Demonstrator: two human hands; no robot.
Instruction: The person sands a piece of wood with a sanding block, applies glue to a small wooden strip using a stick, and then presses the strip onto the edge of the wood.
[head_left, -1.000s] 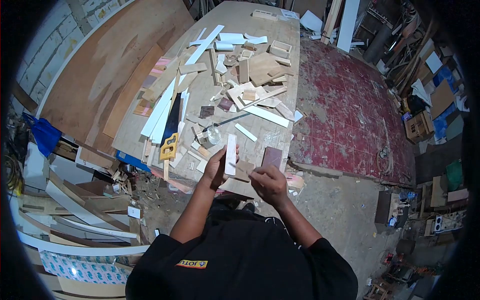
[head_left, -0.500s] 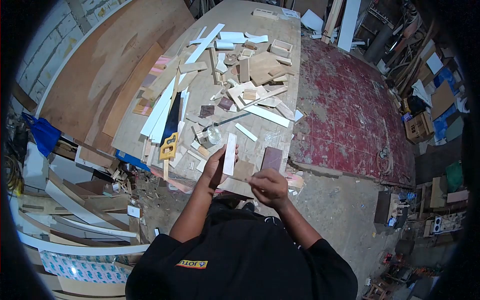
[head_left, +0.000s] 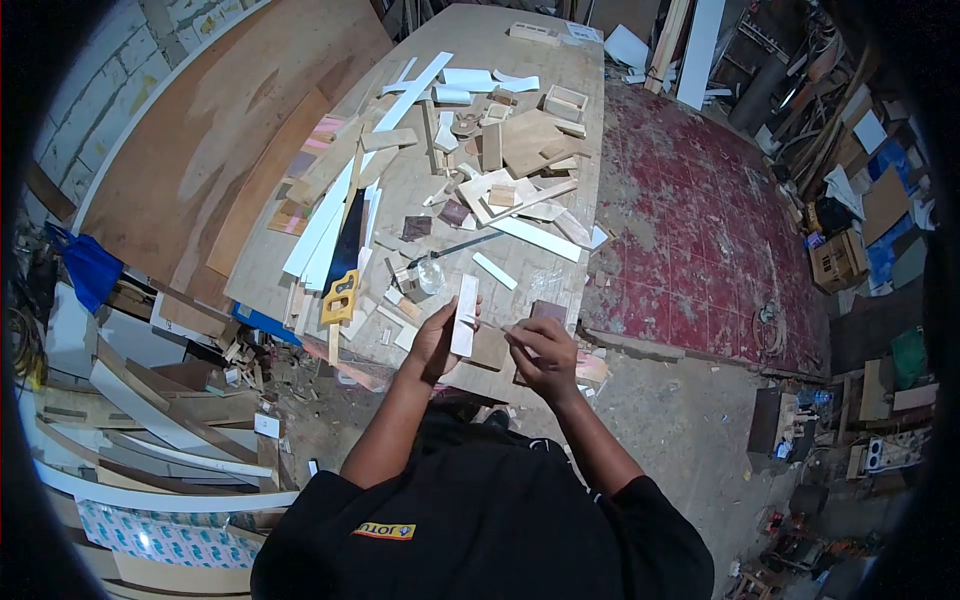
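Observation:
A pale, narrow wooden strip [head_left: 466, 312] stands nearly upright in the grip of my left hand [head_left: 436, 342], over the near edge of the workbench. To its right, my right hand [head_left: 543, 355] has its fingers pinched around a thin stick-like thing pointing at the strip; what it is stays too small to make out. Beneath and between the hands lies a flat brown piece of board [head_left: 488, 350]. A dark reddish block [head_left: 549, 311] rests just beyond my right hand. A clear jar [head_left: 431, 277] stands beyond my left hand.
A yellow-handled saw [head_left: 341, 296] lies on the left of the workbench [head_left: 480, 30]. White strips, wood offcuts and a small open wooden box [head_left: 565, 103] cover its middle. Large boards [head_left: 200, 150] lean at the left. Red tiled floor [head_left: 690, 220] is on the right.
My right hand has moved slightly left, closer to the strip, and the thin thing now reaches toward it. The strip and my left hand have shifted slightly in view.

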